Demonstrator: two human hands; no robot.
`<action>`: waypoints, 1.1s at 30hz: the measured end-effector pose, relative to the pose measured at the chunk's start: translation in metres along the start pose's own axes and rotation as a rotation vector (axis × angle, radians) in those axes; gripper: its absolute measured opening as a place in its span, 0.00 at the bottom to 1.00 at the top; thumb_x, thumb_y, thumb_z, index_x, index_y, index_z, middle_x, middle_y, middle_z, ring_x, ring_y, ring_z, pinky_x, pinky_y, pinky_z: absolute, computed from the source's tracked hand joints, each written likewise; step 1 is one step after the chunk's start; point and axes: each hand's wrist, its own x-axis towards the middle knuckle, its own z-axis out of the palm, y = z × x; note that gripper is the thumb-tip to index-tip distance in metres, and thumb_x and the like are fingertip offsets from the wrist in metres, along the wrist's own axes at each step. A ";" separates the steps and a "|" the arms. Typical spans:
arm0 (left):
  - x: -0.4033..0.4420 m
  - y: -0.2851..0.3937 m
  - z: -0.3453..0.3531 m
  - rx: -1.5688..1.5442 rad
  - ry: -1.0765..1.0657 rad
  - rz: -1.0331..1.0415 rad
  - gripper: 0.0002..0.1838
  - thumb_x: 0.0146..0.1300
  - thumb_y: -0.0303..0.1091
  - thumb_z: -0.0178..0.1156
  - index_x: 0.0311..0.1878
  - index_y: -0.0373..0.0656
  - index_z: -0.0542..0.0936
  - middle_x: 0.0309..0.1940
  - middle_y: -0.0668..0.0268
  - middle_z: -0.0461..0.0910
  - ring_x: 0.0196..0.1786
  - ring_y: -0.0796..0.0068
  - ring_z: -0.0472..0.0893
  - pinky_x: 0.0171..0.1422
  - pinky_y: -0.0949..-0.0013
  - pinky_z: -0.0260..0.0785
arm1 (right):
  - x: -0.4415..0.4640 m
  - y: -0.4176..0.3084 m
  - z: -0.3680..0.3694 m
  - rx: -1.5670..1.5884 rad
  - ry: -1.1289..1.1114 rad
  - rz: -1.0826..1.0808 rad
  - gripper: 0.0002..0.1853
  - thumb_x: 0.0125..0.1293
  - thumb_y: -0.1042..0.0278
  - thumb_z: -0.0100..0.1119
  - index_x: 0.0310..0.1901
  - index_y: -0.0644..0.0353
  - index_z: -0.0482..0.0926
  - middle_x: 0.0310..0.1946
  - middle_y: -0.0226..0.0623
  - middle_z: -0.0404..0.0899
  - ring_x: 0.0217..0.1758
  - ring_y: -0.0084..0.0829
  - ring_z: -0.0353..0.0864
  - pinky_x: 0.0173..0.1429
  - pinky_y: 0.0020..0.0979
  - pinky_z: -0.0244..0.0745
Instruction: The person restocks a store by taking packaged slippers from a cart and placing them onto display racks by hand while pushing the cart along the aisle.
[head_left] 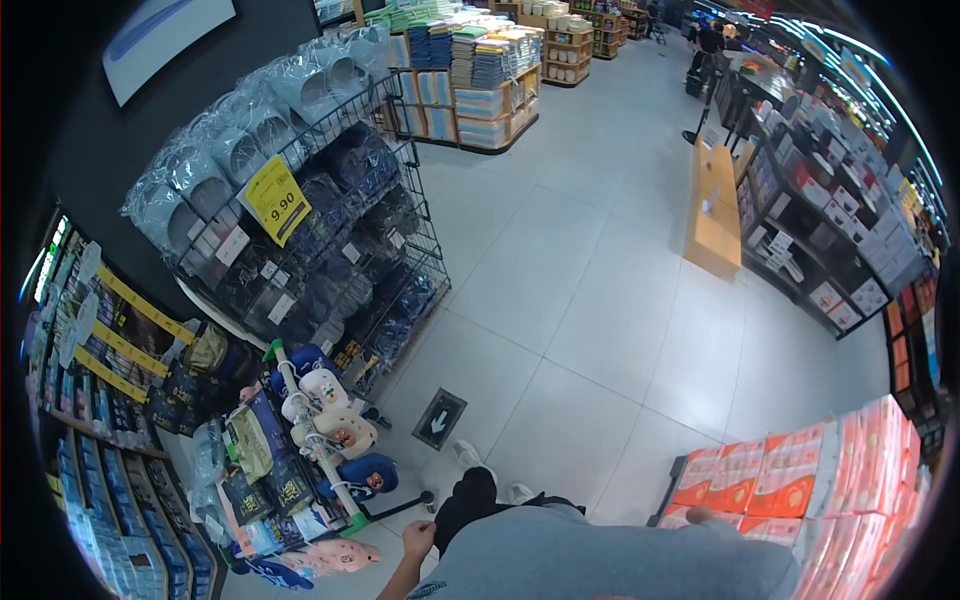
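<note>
My left hand (420,538) is low in the view beside my body, its fingers curled together and no object visible in them. Just left of it, apart from the hand, stands a shopping cart (345,490) with green handle ends. Blue slippers (368,474) and white and cream slippers (345,430) hang along its handle. Dark packs with yellow-green lettering (292,483) and other packages fill the cart. A small part of my right hand (700,515) shows at the right, by stacked red-and-white packs (790,470); my body hides most of it, and I cannot tell whether it touches them.
A wire rack (425,220) of bagged slippers with a yellow price sign (275,200) stands ahead left. Folded towels fill a display (490,100) behind it. Right of the tiled aisle (560,270) are a wooden bench (712,215) and boxed-goods shelves (815,225). People (708,45) are far back.
</note>
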 end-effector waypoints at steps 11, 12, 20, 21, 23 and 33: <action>-0.008 0.164 0.015 0.098 -0.017 0.598 0.16 0.57 0.39 0.58 0.43 0.38 0.81 0.35 0.53 0.82 0.38 0.57 0.82 0.45 0.62 0.74 | -0.138 -0.441 0.154 0.054 -0.168 -1.148 0.12 0.62 0.64 0.52 0.38 0.64 0.80 0.24 0.38 0.80 0.27 0.30 0.81 0.34 0.30 0.74; -0.022 0.171 0.010 0.021 -0.061 0.590 0.16 0.57 0.37 0.58 0.45 0.38 0.80 0.36 0.54 0.83 0.39 0.58 0.82 0.46 0.62 0.74 | -0.159 -0.459 0.168 0.120 -0.258 -1.255 0.11 0.63 0.68 0.52 0.40 0.66 0.79 0.26 0.37 0.80 0.28 0.26 0.80 0.34 0.28 0.75; -0.118 -0.062 -0.016 0.002 0.077 0.221 0.17 0.55 0.39 0.58 0.46 0.42 0.80 0.37 0.54 0.82 0.42 0.57 0.81 0.48 0.59 0.73 | -0.200 -0.413 0.261 -0.504 -0.441 -1.455 0.10 0.62 0.69 0.50 0.37 0.64 0.79 0.25 0.38 0.80 0.30 0.27 0.80 0.35 0.29 0.76; -0.134 -0.122 -0.018 -0.013 0.103 0.086 0.18 0.54 0.41 0.58 0.46 0.44 0.80 0.37 0.56 0.82 0.43 0.56 0.81 0.49 0.58 0.72 | -0.172 -0.389 0.279 -0.999 -0.275 -1.562 0.09 0.60 0.67 0.51 0.34 0.61 0.80 0.26 0.37 0.81 0.31 0.30 0.81 0.36 0.32 0.76; -0.185 -0.249 -0.018 -0.097 0.252 -0.215 0.17 0.52 0.40 0.59 0.44 0.43 0.81 0.39 0.53 0.82 0.45 0.53 0.80 0.51 0.57 0.72 | -0.149 -0.344 0.299 -1.703 -0.291 -1.509 0.11 0.57 0.63 0.52 0.33 0.60 0.82 0.35 0.51 0.80 0.43 0.47 0.80 0.48 0.45 0.76; -0.497 -0.573 0.027 -0.886 0.497 -1.246 0.08 0.57 0.33 0.54 0.36 0.39 0.77 0.22 0.58 0.78 0.19 0.67 0.76 0.21 0.64 0.67 | -0.302 -0.254 0.424 -1.097 -0.199 -1.159 0.14 0.54 0.60 0.56 0.32 0.63 0.82 0.35 0.53 0.80 0.44 0.51 0.79 0.50 0.44 0.74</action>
